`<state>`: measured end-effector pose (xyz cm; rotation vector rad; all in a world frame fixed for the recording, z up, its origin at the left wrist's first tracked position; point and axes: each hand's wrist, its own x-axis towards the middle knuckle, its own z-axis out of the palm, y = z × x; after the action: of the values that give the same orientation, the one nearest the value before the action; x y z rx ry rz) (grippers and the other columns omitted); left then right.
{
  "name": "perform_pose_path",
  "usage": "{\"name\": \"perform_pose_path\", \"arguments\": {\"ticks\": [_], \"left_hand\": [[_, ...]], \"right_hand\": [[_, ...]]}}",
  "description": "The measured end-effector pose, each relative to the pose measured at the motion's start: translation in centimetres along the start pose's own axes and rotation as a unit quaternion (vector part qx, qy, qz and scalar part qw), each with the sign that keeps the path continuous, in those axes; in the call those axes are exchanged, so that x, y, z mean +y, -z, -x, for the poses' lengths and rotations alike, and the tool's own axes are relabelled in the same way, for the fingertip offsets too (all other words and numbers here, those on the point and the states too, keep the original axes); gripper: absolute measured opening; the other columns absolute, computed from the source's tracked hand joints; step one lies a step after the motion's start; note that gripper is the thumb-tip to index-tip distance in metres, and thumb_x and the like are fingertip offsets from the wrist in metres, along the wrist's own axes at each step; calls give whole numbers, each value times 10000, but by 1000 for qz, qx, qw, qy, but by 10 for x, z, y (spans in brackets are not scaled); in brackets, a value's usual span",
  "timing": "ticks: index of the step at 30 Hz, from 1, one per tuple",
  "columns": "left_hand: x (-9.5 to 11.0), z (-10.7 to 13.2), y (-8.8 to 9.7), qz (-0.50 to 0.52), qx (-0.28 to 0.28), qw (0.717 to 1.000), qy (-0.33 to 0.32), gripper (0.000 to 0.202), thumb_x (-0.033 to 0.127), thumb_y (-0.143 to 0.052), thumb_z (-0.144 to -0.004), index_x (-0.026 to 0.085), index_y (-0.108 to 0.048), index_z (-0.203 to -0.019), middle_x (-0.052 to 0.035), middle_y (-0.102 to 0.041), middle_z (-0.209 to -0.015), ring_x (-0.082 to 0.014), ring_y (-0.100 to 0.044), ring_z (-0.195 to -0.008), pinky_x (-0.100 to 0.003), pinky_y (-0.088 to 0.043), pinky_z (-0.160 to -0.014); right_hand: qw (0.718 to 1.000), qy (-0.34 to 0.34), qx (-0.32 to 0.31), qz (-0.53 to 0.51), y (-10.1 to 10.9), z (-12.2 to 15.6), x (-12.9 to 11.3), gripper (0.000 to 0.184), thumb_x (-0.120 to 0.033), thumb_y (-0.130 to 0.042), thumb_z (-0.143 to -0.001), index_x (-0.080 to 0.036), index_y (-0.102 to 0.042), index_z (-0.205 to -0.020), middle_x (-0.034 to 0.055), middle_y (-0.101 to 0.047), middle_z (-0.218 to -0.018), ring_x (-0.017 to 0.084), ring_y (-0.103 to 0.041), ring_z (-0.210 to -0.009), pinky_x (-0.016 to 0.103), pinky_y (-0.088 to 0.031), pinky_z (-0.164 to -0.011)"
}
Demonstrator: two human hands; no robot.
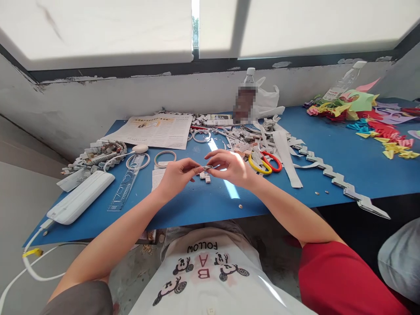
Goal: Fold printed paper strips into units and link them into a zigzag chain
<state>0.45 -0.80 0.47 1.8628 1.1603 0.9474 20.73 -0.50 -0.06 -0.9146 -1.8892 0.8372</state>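
Observation:
Above the blue table, my left hand [180,173] and my right hand [230,168] meet fingertip to fingertip. Between them they pinch a small folded newspaper strip [208,167], mostly covered by the fingers. Just below it on the table lie small folded paper pieces [205,177]. Scissors [264,163] with one yellow and one red handle rest to the right of my right hand. Near my left hand are a roll of tape [165,154] and a printed paper sheet [158,178], partly hidden by that hand.
A clear ruler [124,187] and a white power strip [81,197] lie left. Newspaper [157,130], a bottle [245,98] and paper scraps [243,141] are at the back. A zigzag folded-paper chain [337,178] runs to the right edge. Colourful folded paper [387,131] lies far right.

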Motion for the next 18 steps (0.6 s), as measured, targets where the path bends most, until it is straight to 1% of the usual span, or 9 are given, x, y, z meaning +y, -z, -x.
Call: {"name": "perform_pose_path", "arguments": {"ticks": [4, 6, 8, 10, 13, 18], "left_hand": [[-3, 0, -1, -15, 19, 999, -28, 293, 473, -693, -769, 181, -700, -796, -26, -708, -719, -170, -665, -657, -267, -569, -618], [-5, 0, -3, -26, 39, 998, -46, 274, 459, -702, -763, 185, -707, -782, -21, -709, -692, -166, -663, -617, -268, -563, -608], [-5, 0, -4, -31, 57, 996, -58, 264, 452, -708, -759, 188, -712, -769, -22, -720, -687, -164, -662, -590, -267, -558, -593], [-4, 1, -5, -24, 64, 996, -62, 250, 439, -714, -756, 190, -720, -774, -37, -750, -763, -171, -679, -615, -271, -564, -601], [-3, 2, -5, -6, 66, 996, -63, 220, 406, -722, -757, 189, -729, -795, -57, -767, -902, -190, -708, -710, -280, -580, -648], [1, 3, -5, -6, 67, 996, -64, 208, 393, -727, -756, 189, -722, -792, -47, -769, -863, -186, -712, -700, -281, -591, -661]], "right_hand": [[999, 22, 2, 33, 0, 1, 2, 177, -347, -664, -811, -175, -700, -838, 84, -691, -946, 195, -690, -802, 356, -612, -786], [998, 26, 4, 52, 1, 1, 2, 165, -325, -655, -819, -171, -711, -841, 74, -712, -852, 201, -694, -783, 350, -612, -760], [997, 33, 11, 71, 1, 2, 1, 154, -301, -644, -828, -168, -721, -836, 68, -725, -809, 196, -693, -750, 338, -611, -724], [996, 40, 16, 81, 2, 2, 0, 140, -279, -635, -836, -175, -728, -839, 60, -737, -806, 190, -695, -741, 322, -608, -700], [995, 48, 21, 81, 2, 3, 0, 124, -267, -634, -840, -191, -730, -852, 47, -747, -817, 191, -707, -754, 319, -609, -705], [996, 57, 46, 55, -1, 5, 3, 136, -241, -627, -832, -186, -720, -914, 47, -756, -839, 205, -731, -789, 338, -621, -755]]}}
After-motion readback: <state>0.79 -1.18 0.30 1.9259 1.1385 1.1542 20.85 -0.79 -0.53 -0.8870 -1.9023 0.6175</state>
